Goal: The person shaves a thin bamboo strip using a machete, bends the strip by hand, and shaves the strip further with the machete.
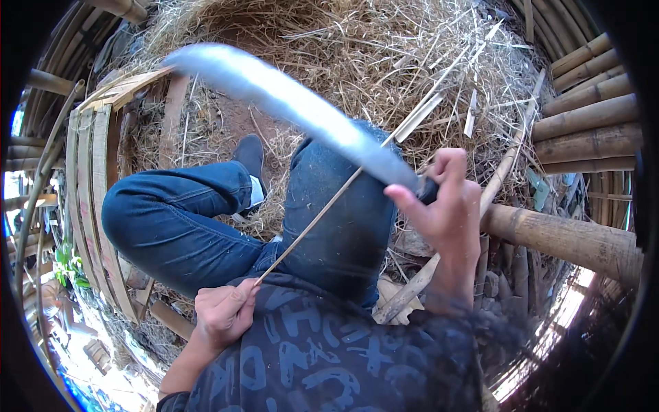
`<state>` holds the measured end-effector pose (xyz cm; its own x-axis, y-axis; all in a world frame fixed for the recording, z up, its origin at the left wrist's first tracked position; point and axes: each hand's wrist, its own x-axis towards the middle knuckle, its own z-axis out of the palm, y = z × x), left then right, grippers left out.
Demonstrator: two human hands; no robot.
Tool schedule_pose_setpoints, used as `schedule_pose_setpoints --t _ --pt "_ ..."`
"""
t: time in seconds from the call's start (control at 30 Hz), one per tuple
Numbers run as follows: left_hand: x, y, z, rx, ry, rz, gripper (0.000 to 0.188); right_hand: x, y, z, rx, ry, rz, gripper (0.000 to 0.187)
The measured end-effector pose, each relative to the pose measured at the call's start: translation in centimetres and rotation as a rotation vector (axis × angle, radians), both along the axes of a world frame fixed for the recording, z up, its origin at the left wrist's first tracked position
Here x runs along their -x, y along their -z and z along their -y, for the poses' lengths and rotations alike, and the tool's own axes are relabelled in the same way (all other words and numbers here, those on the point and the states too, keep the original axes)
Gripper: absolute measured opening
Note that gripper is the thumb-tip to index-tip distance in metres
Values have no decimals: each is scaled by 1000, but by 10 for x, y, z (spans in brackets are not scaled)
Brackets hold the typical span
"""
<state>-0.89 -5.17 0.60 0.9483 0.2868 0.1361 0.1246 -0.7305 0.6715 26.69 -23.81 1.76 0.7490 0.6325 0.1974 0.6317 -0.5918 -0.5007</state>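
My right hand [445, 199] grips the dark handle of a machete [288, 103], its thumb laid along the base of the blade. The long curved blade is smeared by motion and reaches up and left over my knee. My left hand [225, 310], near my waist, is closed on the lower end of a thin bamboo strip [316, 221]. This strip slants up and right across my thigh and passes by the blade near the handle. Whether blade and strip touch, I cannot tell. Toward its far end the strip runs out over the straw.
Dry straw and shavings [329, 41] cover the ground ahead. A wooden slatted crate [89, 199] stands at the left. On the right are a thick bamboo pole [563, 237] and a bamboo wall [590, 134]. My bent legs [178, 220] lie under the work.
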Motion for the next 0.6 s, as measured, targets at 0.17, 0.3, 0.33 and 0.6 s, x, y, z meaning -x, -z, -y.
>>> schedule_pose_setpoints --t 0.17,0.3,0.33,0.6 --pt "-1 3 -1 -20 -6 3 23 -11 6 20 -110 178 -77 60" --pt "1 5 -2 -17 8 30 23 3 8 11 -115 31 -164 61" --pt "2 4 -3 -29 9 29 22 6 5 6 -54 -4 -119 62" --pt "40 12 -15 0 30 -7 17 -3 4 15 -27 30 -121 63"
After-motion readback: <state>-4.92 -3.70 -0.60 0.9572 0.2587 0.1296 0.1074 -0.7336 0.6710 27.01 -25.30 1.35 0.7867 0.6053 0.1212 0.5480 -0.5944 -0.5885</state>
